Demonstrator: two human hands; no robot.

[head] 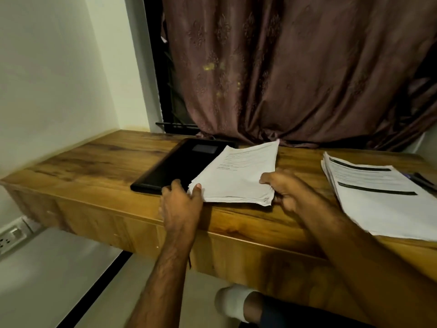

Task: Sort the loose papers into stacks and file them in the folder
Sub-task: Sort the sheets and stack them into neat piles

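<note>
Both hands grip the stack (238,176) at its near corners, left hand (182,202) at 7 o'clock, right hand (287,190) at 5, half over the folder (179,166). Light, floppy, slippery sheets; hold opposite edges.

Wooden bench (99,159) against a pale wall (52,74). Brown patterned curtain (295,67) hanging behind, its folds bunched at the bench's back edge. White wall socket (10,237) low at left. Dark pen-like item (419,179) at far right, partly hidden.

Two paper stacks (238,176) (378,197), one folder (179,162), two hands (182,204) (290,192).
</note>
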